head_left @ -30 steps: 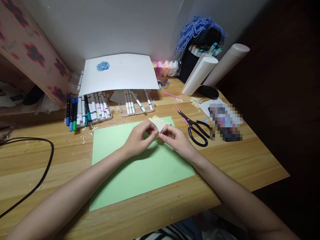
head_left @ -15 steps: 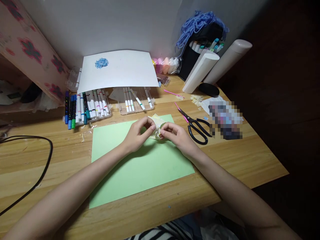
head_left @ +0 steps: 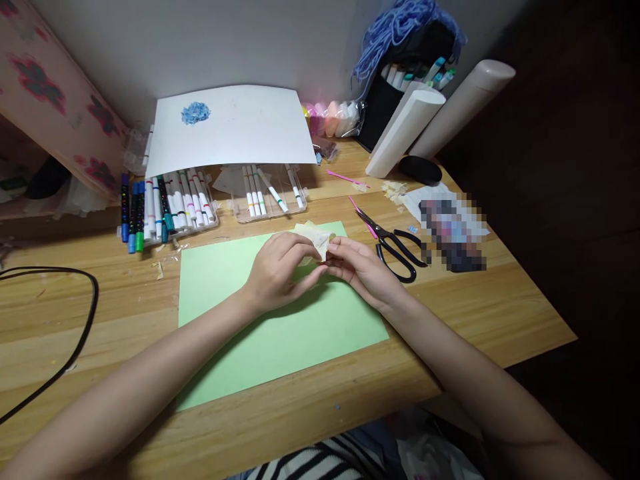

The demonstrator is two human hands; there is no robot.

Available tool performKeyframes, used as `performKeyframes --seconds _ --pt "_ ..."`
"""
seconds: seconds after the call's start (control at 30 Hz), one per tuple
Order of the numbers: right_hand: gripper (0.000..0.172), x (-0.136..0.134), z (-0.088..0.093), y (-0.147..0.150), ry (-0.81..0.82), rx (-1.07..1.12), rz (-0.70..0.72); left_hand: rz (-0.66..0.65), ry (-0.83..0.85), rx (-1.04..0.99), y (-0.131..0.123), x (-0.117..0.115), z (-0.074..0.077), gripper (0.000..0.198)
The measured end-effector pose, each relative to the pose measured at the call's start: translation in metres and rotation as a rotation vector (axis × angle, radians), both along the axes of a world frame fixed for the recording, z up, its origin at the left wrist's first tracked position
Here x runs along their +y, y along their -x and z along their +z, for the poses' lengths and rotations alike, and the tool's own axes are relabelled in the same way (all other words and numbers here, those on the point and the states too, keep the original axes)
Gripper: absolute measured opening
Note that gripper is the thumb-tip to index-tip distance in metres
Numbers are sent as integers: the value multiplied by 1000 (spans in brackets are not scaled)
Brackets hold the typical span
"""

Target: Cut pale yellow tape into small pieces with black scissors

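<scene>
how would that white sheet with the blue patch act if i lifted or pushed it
The white sheet is probably light and somewhat floppy, since it looks thin and its far edge bows. Pushed, it might slide easily, with nothing visible weighing it down. The blue patch looks rough, so bits may flake off.

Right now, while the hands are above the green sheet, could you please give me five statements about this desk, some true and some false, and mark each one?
1. The right hand touches the pale yellow paper. True.
2. The left hand grips the scissors. False: it is at the pale yellow paper; the scissors lie on the wooden desk.
3. The green sheet lies beneath both hands. True.
4. The patch on the white sheet is red. False: it is blue.
5. The black cable lies left of the green sheet. True.
</scene>
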State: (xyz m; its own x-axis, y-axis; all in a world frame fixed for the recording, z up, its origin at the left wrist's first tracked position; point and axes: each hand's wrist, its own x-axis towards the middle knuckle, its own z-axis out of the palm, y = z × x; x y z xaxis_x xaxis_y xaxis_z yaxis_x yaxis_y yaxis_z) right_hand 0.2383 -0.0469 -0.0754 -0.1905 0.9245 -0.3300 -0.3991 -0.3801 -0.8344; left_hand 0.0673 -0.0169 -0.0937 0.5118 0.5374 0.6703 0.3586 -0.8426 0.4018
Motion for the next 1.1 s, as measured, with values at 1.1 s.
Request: performKeyframes --seconds 1.1 --pt "35 -2 -7 5 -193 -201 -55 -90 477 -225 0 3 9 7"
